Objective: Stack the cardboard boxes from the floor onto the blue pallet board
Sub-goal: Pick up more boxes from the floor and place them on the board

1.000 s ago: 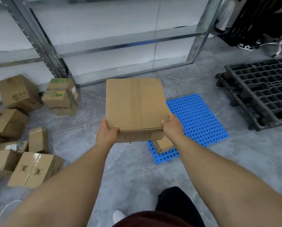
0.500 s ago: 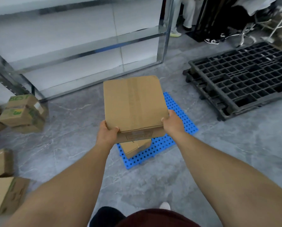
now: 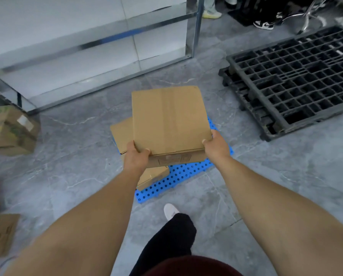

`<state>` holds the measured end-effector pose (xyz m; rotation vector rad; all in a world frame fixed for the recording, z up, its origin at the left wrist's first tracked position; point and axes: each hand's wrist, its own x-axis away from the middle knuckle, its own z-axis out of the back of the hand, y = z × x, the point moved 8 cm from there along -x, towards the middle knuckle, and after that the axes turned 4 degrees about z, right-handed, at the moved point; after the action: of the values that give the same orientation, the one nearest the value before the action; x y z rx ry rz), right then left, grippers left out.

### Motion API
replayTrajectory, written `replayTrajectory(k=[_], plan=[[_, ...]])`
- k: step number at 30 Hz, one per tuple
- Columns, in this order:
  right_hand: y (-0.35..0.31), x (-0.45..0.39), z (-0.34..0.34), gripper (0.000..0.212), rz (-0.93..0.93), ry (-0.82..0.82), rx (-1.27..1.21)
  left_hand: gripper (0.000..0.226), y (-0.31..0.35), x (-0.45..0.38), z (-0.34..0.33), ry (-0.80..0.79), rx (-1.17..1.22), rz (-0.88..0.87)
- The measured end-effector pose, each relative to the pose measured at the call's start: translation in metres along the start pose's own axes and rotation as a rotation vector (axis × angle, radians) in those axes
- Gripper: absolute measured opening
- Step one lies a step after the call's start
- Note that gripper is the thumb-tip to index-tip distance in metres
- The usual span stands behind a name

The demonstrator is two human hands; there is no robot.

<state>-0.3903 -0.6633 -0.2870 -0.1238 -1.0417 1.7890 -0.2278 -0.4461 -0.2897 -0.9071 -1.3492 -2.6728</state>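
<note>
HOLD: my left hand [image 3: 136, 156] and right hand [image 3: 216, 144] clamp the flat brown cardboard box [image 3: 169, 120] by its near corners | POSITION: above blue perforated plastic pallet board [image 3: 178, 174] | HANDLING: stiff, probably light; support both corners.

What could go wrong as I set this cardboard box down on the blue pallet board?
The carried box hides much of the blue pallet board, so it may land blind and overhang an edge. The box already there sits skewed, so a stack could tilt. The left hand and right hand grip only the near corners, so the far end could dip.
</note>
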Motion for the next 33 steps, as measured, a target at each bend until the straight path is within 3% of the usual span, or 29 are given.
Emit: replayTrajectory(k=[15,19,23,33], plan=[[0.034,-0.179,0.009,0.043,-0.003,-0.145,0.137,0.044,0.036,-0.097,-0.115,0.0,-0.086,0.223],[0.051,-0.224,-0.011,0.046,0.022,-0.227,0.158,0.044,0.015,-0.118,-0.143,0.064,-0.087,0.283],[0.079,-0.27,-0.033,0.048,0.06,-0.291,0.181,0.059,-0.012,-0.145,-0.183,0.082,-0.106,0.307],[0.181,-0.346,-0.124,0.048,0.102,-0.294,0.148,0.06,-0.111,-0.232,-0.255,0.116,-0.142,0.281]])
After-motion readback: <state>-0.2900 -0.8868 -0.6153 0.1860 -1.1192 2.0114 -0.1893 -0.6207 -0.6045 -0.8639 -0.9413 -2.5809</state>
